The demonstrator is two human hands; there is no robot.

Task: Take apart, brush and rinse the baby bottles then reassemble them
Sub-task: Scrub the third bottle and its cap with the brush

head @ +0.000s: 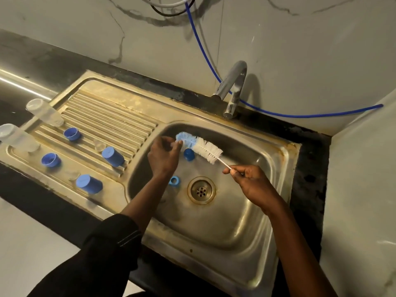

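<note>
brush [200, 147] over the sink [246, 221], right hand [252, 181] pinching its wire handle, left hand [164, 156] pinching the blue bristle tip | a cap [189, 154] and ring [174, 181] lay in the basin | bottles [45, 112] plus other bits sat apart on the drainboard [111, 116] | tap [234, 88] looked dry | so: dismantled, I reckon brushing, rinse and reassembly were mostly left

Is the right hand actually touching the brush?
Touching. The head view shows the right hand pinching the brush by its thin wire handle.
</note>
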